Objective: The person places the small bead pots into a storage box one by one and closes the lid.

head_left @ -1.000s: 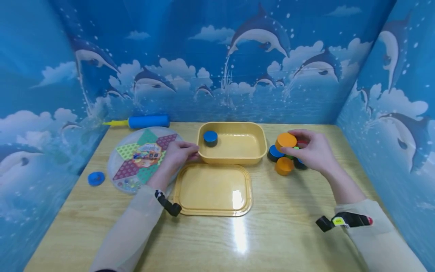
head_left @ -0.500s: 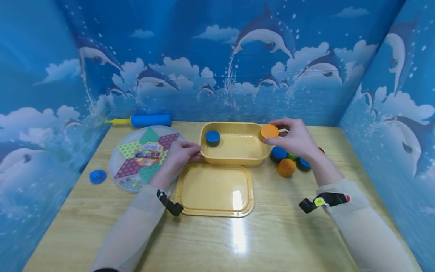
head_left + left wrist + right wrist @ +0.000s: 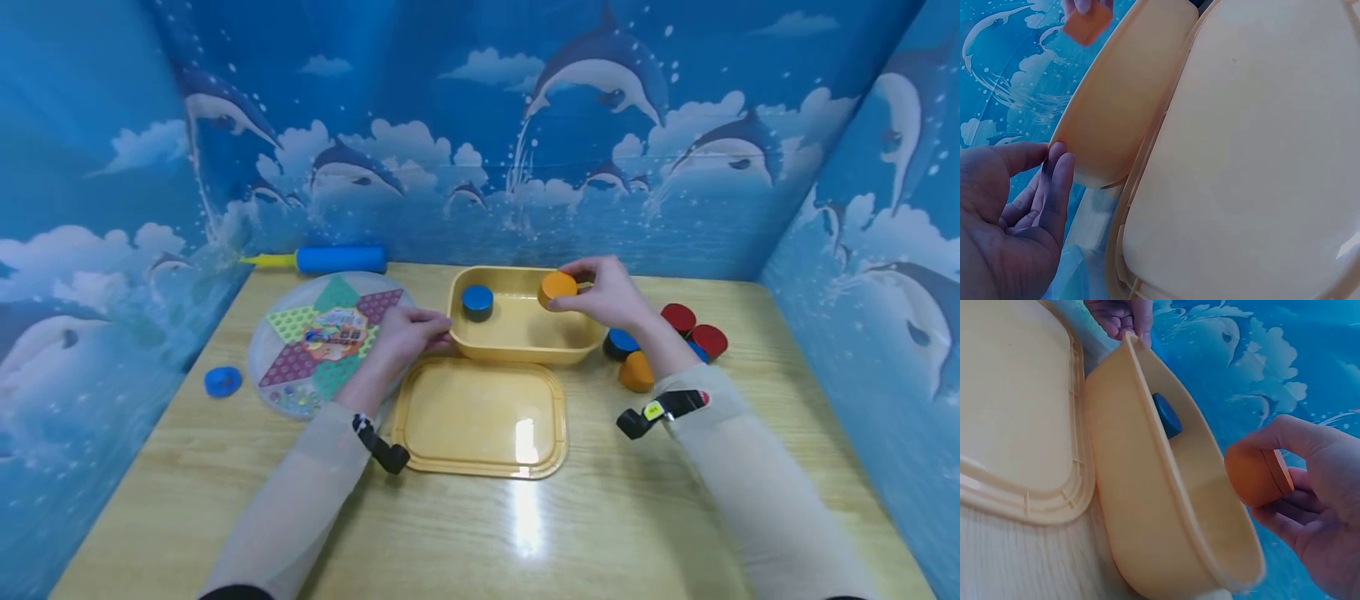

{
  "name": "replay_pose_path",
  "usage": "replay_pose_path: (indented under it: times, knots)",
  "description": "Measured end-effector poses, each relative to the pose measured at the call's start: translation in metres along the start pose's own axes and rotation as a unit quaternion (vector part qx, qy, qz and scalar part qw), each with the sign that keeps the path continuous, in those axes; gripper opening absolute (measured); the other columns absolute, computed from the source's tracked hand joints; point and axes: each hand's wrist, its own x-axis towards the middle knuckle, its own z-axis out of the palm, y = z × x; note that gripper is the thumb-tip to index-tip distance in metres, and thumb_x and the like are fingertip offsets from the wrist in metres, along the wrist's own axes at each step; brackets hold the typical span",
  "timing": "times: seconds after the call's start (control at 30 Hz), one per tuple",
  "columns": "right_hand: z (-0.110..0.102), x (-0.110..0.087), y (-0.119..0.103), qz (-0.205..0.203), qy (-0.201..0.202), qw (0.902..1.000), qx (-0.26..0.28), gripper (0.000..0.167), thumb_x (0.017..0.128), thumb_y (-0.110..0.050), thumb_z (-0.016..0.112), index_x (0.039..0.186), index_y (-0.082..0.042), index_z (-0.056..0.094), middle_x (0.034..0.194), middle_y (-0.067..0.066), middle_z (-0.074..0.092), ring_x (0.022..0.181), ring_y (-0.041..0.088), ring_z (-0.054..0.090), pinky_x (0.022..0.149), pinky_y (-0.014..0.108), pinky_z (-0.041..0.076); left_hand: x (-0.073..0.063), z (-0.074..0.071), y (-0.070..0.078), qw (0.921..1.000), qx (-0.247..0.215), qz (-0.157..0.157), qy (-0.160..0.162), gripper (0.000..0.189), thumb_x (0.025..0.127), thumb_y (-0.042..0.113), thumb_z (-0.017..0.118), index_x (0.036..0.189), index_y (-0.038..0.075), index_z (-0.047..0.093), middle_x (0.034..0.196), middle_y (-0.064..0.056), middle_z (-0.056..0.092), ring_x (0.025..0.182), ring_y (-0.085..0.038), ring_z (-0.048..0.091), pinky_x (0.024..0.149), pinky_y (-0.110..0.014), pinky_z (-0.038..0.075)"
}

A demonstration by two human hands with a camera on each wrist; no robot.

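Observation:
My right hand [image 3: 606, 293] pinches an orange round block [image 3: 558, 289] over the right part of a yellow plastic box [image 3: 525, 352]. In the right wrist view the block [image 3: 1254, 474] overlaps the box's rim, with thumb and fingers on its sides. Inside the box, toward the left, sits a blue round block [image 3: 477, 302]. My left hand [image 3: 407, 335] pinches the box's left end at the rim, as the left wrist view shows with its fingers [image 3: 1060, 181]. Directly in front of the box lies its flat yellow lid [image 3: 480, 417].
Right of the box are red round blocks [image 3: 708, 341], a blue one [image 3: 620, 344] and another orange one [image 3: 637, 372], partly behind my right forearm. Left are a round clear-covered game board [image 3: 300, 333], a blue hand pump [image 3: 341, 259] and a small blue item [image 3: 222, 382].
The right hand has carried the orange block left, from above the group of blocks to over the box. My left hand stays at the box's left end.

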Motion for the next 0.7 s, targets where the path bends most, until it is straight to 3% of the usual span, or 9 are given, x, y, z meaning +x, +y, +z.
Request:
replay_pose_path:
  times: [0.33,0.7]
  knots:
    - [0.033,0.038,0.01,0.002,-0.03,0.9994,-0.016,0.062,0.088,-0.017,0.088,0.141,0.004,0.063,0.131,0.019,0.067,0.119,0.032,0.063,0.101,0.044,0.057,0.0,0.0,-0.001,0.9998,-0.015,0.003,-0.009,0.024,0.099,0.005,0.076,0.12,-0.007,0.073,0.102,-0.02,0.075,0.082,-0.021,0.077,0.081,-0.034,0.067]
    - [0.059,0.059,0.015,0.006,-0.048,0.9982,-0.034,0.063,0.089,-0.017,0.088,0.143,0.004,0.062,0.131,0.02,0.067,0.117,0.032,0.063,0.1,0.044,0.056,0.0,-0.001,-0.001,0.9999,-0.009,0.0,-0.009,0.023,0.1,0.008,0.076,0.118,-0.005,0.074,0.101,-0.02,0.074,0.084,-0.022,0.077,0.08,-0.034,0.067]
